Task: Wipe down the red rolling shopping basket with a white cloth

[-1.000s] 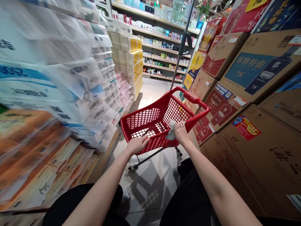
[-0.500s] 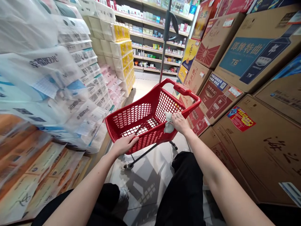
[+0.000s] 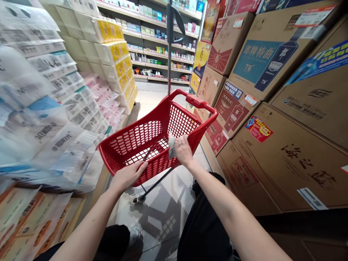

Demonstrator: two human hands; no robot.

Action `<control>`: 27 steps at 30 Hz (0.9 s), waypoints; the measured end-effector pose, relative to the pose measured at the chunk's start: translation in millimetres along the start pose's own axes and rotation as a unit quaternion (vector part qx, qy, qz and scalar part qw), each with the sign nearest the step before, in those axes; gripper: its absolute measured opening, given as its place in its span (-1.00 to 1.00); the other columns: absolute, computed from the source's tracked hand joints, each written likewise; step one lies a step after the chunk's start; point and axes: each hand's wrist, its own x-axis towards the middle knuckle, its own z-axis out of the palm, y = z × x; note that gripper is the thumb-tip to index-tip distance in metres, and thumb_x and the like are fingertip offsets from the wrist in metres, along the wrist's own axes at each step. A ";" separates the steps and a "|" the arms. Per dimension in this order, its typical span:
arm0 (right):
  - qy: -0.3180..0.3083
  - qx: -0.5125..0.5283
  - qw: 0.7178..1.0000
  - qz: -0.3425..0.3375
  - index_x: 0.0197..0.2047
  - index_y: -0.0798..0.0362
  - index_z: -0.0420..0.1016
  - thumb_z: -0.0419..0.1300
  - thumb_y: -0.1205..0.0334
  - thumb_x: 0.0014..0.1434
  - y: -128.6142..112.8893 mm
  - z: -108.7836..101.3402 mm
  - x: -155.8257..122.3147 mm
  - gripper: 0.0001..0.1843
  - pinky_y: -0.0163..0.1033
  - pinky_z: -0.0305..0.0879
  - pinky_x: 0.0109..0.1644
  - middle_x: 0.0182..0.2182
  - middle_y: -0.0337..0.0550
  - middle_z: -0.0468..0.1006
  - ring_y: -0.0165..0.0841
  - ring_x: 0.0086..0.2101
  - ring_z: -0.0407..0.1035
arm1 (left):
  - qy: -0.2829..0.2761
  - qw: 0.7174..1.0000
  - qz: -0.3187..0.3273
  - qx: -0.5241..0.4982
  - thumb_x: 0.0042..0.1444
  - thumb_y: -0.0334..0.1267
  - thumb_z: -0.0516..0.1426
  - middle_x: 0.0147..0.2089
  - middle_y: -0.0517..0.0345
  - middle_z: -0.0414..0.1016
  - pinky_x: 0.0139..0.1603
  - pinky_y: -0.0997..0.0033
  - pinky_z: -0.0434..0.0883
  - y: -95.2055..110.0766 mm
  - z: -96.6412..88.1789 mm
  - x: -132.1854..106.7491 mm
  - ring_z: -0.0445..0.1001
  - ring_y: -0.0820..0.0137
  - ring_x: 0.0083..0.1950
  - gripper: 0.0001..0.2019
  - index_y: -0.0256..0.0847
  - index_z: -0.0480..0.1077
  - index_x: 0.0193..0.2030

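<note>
A red plastic shopping cart [image 3: 130, 136] with perforated sides stands tilted across my view, its handle toward the far right. My left hand [image 3: 129, 176] is closed over the near rim, toward the left end. Farther right along that same rim, my right hand [image 3: 183, 148] presses a pale grey cloth [image 3: 172, 146] against the edge. Part of the cloth hangs down the outer side; the rest is hidden under my fingers. Through the basket's holes and bottom grid the floor shows.
Plastic-wrapped tissue packs [image 3: 65, 141] are stacked high on the left. Cardboard cartons [image 3: 272, 58] form a wall on the right. Behind the cart rises a grey pole [image 3: 169, 61], and shelves [image 3: 160, 54] of small goods line the back. My legs are close to the cart.
My right hand has slid the cloth leftward along the near rim, closer to my left hand. My left hand keeps its hold. The whole view has shifted, moving the cart left in the picture.
</note>
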 end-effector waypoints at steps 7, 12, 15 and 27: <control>-0.035 0.003 0.995 -0.088 0.03 0.20 0.30 -0.09 0.29 0.33 -20.5 -5.5 3.9 -0.71 0.11 0.02 0.25 -0.13 0.05 0.44 -0.19 -0.01 0.25 | 0.013 1.000 -0.009 0.015 0.15 0.26 -0.30 -0.03 0.13 0.53 -0.14 0.27 0.35 -7.7 3.5 -0.3 0.48 0.14 -0.02 -0.38 0.05 0.35 0.06; -0.072 -0.045 0.990 -0.116 -0.04 0.16 0.36 -0.06 0.24 0.32 55.5 -48.0 17.8 -0.73 0.07 0.08 0.19 -0.23 0.00 0.46 -0.21 -0.13 0.28 | 0.031 0.999 0.008 0.017 0.16 0.23 -0.27 0.00 0.12 0.52 -0.11 0.32 0.34 -15.7 5.7 -1.3 0.46 0.16 0.03 -0.40 0.03 0.35 0.08; -0.051 -0.060 0.995 -0.068 0.03 0.17 0.33 0.00 0.22 0.29 94.7 -61.4 20.5 -0.70 0.14 -0.05 0.27 -0.14 0.07 0.44 -0.15 -0.02 0.23 | 0.030 0.999 0.013 0.020 0.17 0.20 -0.26 -0.03 0.15 0.53 -0.11 0.35 0.34 -13.5 6.3 -0.5 0.46 0.19 0.01 -0.43 0.04 0.36 0.06; -0.037 0.002 0.999 -0.022 0.02 0.19 0.30 -0.17 0.35 0.33 -15.9 -12.5 4.0 -0.68 0.16 -0.03 0.25 -0.17 0.04 0.42 -0.17 -0.05 0.22 | 0.028 0.999 -0.006 0.042 0.18 0.20 -0.27 -0.03 0.15 0.53 -0.16 0.31 0.34 -6.5 6.1 6.6 0.48 0.18 -0.05 -0.44 0.05 0.33 0.08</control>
